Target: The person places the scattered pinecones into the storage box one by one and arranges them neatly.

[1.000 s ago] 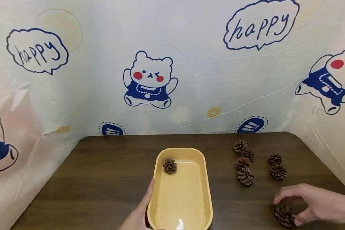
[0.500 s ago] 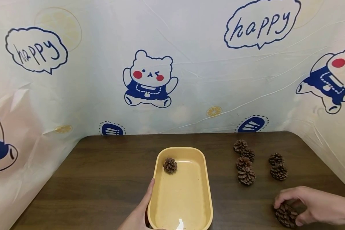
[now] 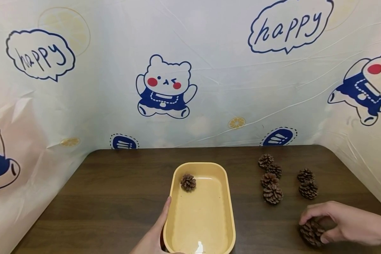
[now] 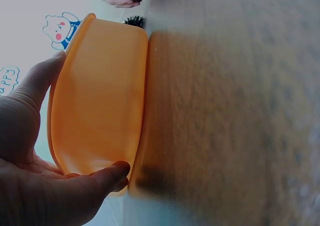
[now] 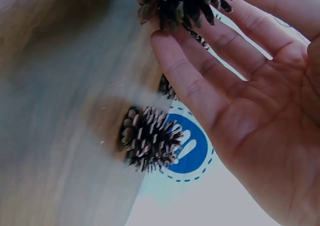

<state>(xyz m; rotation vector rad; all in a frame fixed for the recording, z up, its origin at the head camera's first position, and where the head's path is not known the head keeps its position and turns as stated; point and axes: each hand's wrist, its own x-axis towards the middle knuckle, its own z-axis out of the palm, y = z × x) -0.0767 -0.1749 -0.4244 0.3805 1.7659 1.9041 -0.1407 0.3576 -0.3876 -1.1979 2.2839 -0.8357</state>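
Note:
My left hand (image 3: 152, 235) grips a yellow rectangular plastic box (image 3: 200, 208) at its left side and near end. In the left wrist view the thumb lies along the rim of the box (image 4: 100, 91) and the fingers reach under its near end. One pine cone (image 3: 188, 182) lies inside, in the far left corner. Off to the right, my right hand (image 3: 345, 224) holds another pine cone (image 3: 311, 233) between thumb and fingertips, low over the table. That cone (image 5: 182, 3) is cut off at the top of the right wrist view.
Several pine cones (image 3: 272, 194) form a row on the dark wooden table (image 3: 114, 197), right of the box. Two more pine cones (image 3: 308, 190) touch each other farther right. A printed cloth (image 3: 209, 84) surrounds the table at the back and sides.
My right hand's fingers have closed round the near pine cone and moved it slightly left and away from me. The left hand and the box have stayed in place.

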